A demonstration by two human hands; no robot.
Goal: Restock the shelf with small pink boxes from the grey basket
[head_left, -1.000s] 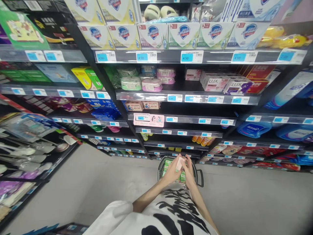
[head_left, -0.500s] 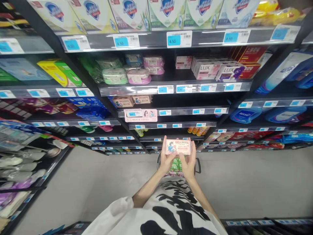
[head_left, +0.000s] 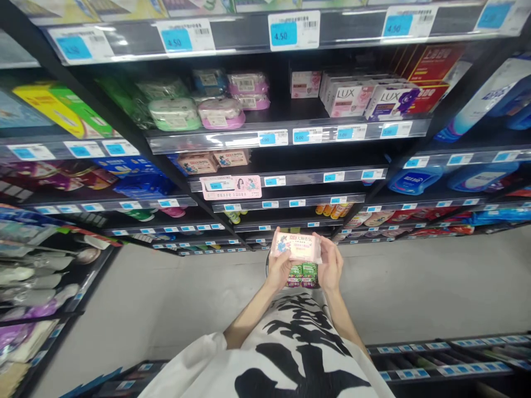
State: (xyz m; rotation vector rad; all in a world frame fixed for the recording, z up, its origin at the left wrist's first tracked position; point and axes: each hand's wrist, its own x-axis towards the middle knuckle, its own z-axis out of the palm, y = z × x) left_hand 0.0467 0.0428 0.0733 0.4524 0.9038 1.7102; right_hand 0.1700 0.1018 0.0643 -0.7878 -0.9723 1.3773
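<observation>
A small pink soap box (head_left: 297,245) with printed text is held level in front of me, above a basket. My left hand (head_left: 279,270) grips its left end, fingers wrapped round the edge. My right hand (head_left: 331,266) grips its right end the same way. Beneath the box, green packets (head_left: 302,274) show inside the shopping basket (head_left: 267,269) on the floor, mostly hidden by my hands.
Black store shelves (head_left: 286,178) with blue price tags rise ahead, holding matching pink soap boxes (head_left: 213,161), LUX soap boxes (head_left: 365,98), wipes tubs (head_left: 199,109) and blue detergent bottles (head_left: 415,179). A side rack (head_left: 45,260) stands at left. Grey floor (head_left: 415,287) lies around.
Both hands lifted the pink soap box out of the basket and raised it; now it sits slightly higher and tilted toward me. The view has dipped lower along the shelves.
</observation>
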